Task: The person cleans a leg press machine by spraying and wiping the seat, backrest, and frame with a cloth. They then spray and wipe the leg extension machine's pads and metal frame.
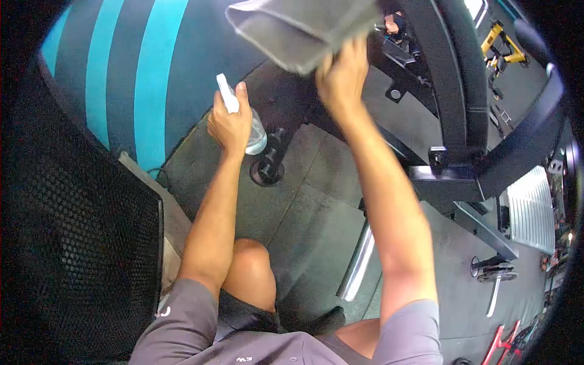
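My left hand [231,125] is wrapped round a clear spray bottle [257,137] with a white nozzle [227,94], held upright in front of the striped wall. Higher up and to the right, my right hand [344,76] grips the lower edge of a grey cloth [298,30]. The cloth hangs partly spread at the top of the view, beside the black frame of a gym machine. Motion blurs its right part, and the tips of my right fingers are hidden behind it.
The black machine frame [450,79] rises at the right, with a metal bar [358,261] low beside my right forearm. A black mesh panel [79,243] fills the left. Another person's hand [391,25] shows at the top. Yellow equipment [514,52] stands far right.
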Tool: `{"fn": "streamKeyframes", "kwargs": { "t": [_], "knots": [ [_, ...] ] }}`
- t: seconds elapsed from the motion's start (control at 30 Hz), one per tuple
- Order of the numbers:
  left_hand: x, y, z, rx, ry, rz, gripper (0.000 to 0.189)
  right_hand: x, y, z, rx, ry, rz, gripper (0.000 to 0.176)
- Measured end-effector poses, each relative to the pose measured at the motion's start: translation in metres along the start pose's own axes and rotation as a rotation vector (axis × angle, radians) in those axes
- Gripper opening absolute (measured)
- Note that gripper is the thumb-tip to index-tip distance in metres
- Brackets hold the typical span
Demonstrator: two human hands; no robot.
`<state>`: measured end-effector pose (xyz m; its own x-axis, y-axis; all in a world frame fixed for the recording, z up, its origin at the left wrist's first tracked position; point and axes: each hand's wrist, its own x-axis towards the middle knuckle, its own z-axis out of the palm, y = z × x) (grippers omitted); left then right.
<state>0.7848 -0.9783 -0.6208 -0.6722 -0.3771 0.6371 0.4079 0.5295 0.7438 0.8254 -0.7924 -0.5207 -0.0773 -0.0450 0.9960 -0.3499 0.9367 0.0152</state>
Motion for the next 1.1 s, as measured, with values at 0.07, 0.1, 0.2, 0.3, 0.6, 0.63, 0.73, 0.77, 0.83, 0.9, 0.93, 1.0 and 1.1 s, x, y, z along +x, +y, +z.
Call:
{"fn": "streamKeyframes", "kwargs": {
  "t": [0.07,0.1,0.2,0.3,0.6,0.63,0.73,0.77,0.83,0.9,0.93,1.0,1.1],
  "knots": [
    [-0.003,-0.024,0.008,-0.020,0.060,0.119,0.048,-0.062,-0.011,-0.011,0.078,-0.279,0.071,0.047],
    [-0.002,-0.033,0.010,-0.033,0.091,0.187,0.048,-0.086,-0.017,-0.018,-0.118,-0.440,-0.043,0.053],
    [0.002,-0.031,0.011,-0.074,0.022,0.101,0.048,-0.126,-0.030,-0.008,-0.276,-0.682,-0.095,0.058],
    [-0.005,-0.025,0.018,0.061,0.077,0.079,0.048,-0.107,-0.049,-0.002,-0.488,-0.981,-0.076,0.053],
    [-0.001,-0.029,0.004,0.177,-0.028,0.093,0.048,-0.148,-0.049,-0.055,-0.473,-1.157,-0.222,0.040],
    [-0.001,-0.022,0.002,0.197,-0.032,0.094,0.049,-0.145,-0.043,-0.070,-0.526,-1.143,-0.218,0.040],
    [-0.003,-0.020,-0.004,0.089,-0.060,0.145,0.052,-0.138,-0.027,-0.126,-0.694,-0.982,-0.162,0.044],
    [-0.003,-0.015,-0.008,0.067,-0.072,0.161,0.052,-0.138,-0.025,-0.145,-0.789,-0.979,-0.139,0.048],
    [-0.005,-0.009,-0.008,0.048,-0.082,0.198,0.053,-0.123,-0.026,-0.186,-0.798,-1.080,-0.075,0.055],
    [-0.006,-0.004,-0.006,0.059,-0.108,0.209,0.053,-0.105,-0.021,-0.208,-0.681,-1.088,-0.128,0.043],
    [-0.007,-0.003,-0.008,0.076,-0.135,0.208,0.053,-0.099,-0.021,-0.215,-0.625,-1.185,-0.092,0.042],
    [-0.010,0.007,-0.012,0.088,-0.135,0.217,0.052,-0.075,-0.036,-0.221,-0.516,-1.259,-0.005,0.026],
    [-0.009,0.012,-0.010,0.042,-0.122,0.230,0.051,-0.061,-0.036,-0.229,-0.386,-1.119,0.151,0.021]
  ]
}}
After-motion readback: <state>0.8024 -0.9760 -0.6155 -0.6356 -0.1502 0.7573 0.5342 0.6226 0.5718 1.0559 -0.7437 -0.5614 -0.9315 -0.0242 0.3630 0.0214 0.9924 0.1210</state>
